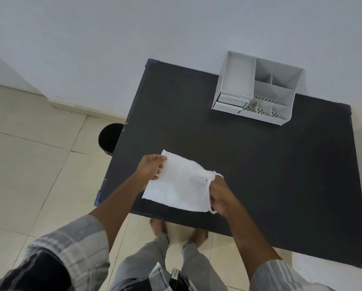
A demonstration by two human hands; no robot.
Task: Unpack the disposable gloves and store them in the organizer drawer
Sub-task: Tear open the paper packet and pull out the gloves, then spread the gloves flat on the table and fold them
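Pale floor tiles (39, 175) and a bare white wall (112, 38) frame a dark table (260, 164) seen from the head camera, the only view on offer. At about one o'clock on the table, against the wall, stands the white organizer (257, 89), its open compartments looking empty and its small drawer (231, 101) at the front left corner pulled partly out. Near the table's six-o'clock edge lies the white glove packet (180, 183), flat and touching the surface. The left hand (151, 170) pinches the packet's nine-o'clock side between thumb and fingers. The right hand (220, 196) is closed on the frayed three-o'clock end, apparently at its opening; whether any fingers reach inside cannot be told. A black bin (109, 137) sits on the floor at the table's nine o'clock.

By my reading the task is early: no glove is visible outside the packet, and nothing shows in the drawer. Pulling the gloves out and stowing them remains.
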